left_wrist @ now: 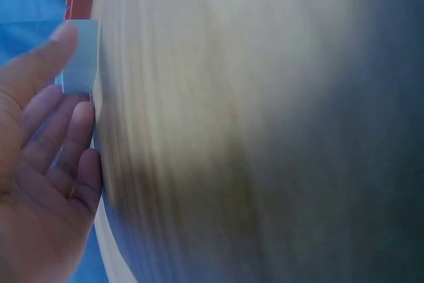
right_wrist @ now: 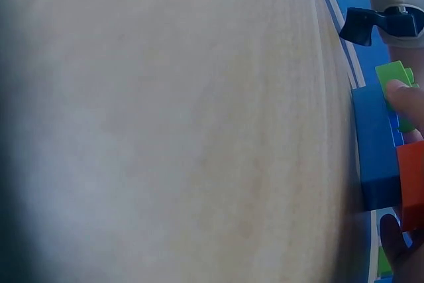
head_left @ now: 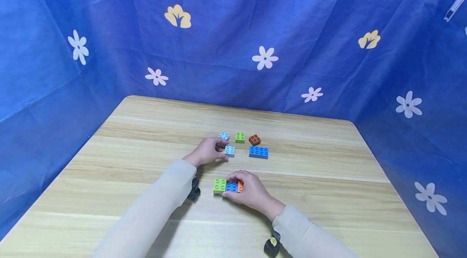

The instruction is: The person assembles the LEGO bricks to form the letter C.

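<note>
My left hand (head_left: 208, 150) reaches over the table, its thumb and fingers at opposite sides of a light blue brick (head_left: 230, 151). In the left wrist view the thumb overlaps that brick's side (left_wrist: 81, 57), which sits close to the tabletop. Nearer to me, my right hand (head_left: 251, 191) grips a joined block of bricks: a long blue brick (right_wrist: 376, 147) below, with a green brick (head_left: 219, 185) at its left end and an orange brick (right_wrist: 412, 187) at its right. Blue studs show between these two. My right fingers partly hide the orange one.
Behind the left hand's fingers lies a second light blue brick (head_left: 223, 135). To its right are a green brick (head_left: 239, 137), a brown brick (head_left: 254, 139) and a long blue brick (head_left: 258, 152). A blue curtain (head_left: 226, 84) surrounds the wooden table (head_left: 310, 169).
</note>
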A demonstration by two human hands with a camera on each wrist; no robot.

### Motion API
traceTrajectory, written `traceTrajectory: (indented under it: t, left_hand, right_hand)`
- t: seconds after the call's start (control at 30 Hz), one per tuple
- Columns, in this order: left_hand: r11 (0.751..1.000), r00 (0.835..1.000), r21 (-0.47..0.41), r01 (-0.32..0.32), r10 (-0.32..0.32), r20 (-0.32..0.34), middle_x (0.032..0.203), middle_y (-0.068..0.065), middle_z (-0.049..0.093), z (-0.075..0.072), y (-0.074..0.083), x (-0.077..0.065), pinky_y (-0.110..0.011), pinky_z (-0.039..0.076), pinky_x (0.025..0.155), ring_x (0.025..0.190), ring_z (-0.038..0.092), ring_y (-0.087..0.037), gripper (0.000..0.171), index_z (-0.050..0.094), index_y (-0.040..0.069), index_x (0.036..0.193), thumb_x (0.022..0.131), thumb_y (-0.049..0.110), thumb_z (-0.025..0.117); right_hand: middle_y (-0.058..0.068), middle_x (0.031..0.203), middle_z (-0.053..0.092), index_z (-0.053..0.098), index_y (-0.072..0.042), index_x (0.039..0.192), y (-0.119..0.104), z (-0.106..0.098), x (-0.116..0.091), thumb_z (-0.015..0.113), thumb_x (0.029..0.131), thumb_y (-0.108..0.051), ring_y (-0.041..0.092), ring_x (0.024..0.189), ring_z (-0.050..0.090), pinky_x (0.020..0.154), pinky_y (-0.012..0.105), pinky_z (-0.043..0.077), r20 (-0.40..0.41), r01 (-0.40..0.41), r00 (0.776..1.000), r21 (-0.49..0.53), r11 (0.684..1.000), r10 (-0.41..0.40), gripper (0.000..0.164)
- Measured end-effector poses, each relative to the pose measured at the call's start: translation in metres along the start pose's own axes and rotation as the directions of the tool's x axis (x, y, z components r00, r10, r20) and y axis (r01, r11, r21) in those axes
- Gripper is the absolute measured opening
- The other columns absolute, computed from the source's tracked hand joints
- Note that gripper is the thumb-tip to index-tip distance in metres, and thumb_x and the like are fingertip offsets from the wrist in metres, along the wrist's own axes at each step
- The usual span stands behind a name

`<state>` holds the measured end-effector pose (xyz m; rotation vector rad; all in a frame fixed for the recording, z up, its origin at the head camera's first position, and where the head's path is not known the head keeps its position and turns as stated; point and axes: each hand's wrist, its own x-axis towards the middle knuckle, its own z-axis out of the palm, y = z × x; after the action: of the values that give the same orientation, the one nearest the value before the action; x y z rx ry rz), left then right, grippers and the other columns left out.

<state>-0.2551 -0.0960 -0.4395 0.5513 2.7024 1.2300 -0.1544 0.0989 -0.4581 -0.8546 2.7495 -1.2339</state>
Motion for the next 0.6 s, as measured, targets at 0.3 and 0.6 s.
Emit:
traceTrajectory:
  t: [0.3, 0.6]
  left_hand:
    - [0.998, 1.000, 0.060, 0.005, -0.003, -0.026, 0.096, -0.006, 0.066, 0.003, -0.001, 0.004, -0.030, 0.052, 0.078, 0.085, 0.061, -0.017, 0.040, 0.067, 0.000, 0.110, 0.074, 0.010, 0.081]
    - [0.998, 0.999, 0.046, -0.049, 0.049, -0.001, 0.092, -0.004, 0.066, -0.010, -0.004, -0.005, -0.032, 0.052, 0.080, 0.084, 0.061, -0.018, 0.036, 0.067, 0.001, 0.108, 0.076, 0.012, 0.080]
  right_hand:
    - [-0.013, 0.099, 0.064, 0.069, -0.016, 0.104, -0.002, 0.000, -0.001, 0.082, 0.074, -0.034, 0.004, 0.095, 0.058, 0.088, 0.024, 0.047, -0.002, -0.005, 1.000, -0.001, 1.000, 0.005, 0.037]
    - [-0.013, 0.100, 0.064, 0.068, -0.016, 0.105, -0.002, 0.000, -0.001, 0.081, 0.075, -0.036, 0.004, 0.096, 0.058, 0.090, 0.025, 0.046, 0.003, -0.003, 1.000, -0.003, 1.000, 0.003, 0.038]
